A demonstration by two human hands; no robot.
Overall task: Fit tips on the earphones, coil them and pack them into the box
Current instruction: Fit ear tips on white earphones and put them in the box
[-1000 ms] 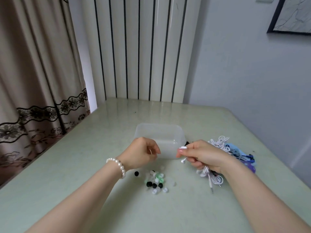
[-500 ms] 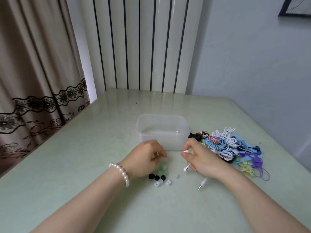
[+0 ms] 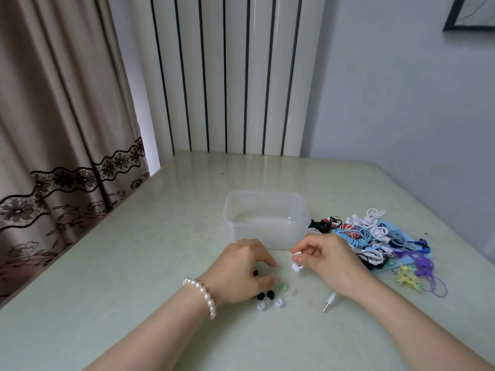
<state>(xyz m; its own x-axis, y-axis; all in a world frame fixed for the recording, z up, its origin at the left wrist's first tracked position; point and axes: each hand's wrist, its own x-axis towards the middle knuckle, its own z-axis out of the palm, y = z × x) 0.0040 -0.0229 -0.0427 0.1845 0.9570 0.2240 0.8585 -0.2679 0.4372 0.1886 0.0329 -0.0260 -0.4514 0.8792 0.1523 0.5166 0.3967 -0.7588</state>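
Item: white earbud [image 3: 296, 266], pinched in right hand [image 3: 329, 259], near side of the empty clear box [image 3: 265, 220]. Its jack plug [image 3: 329, 302] lies on the table [image 3: 134, 263]. Left hand [image 3: 241, 271] curls over loose ear tips [image 3: 269, 295], apparently picking; what it grips cannot be told. Handling: light, limp cord; tips small, soft, easily dropped. Hold earbud by its hard body.

- No legible text, labels, brands or numbers anywhere.
- Clear plastic box [image 3: 265, 220]: unmarked.
- Framed picture [image 3: 471, 14] on wall: no readable writing.
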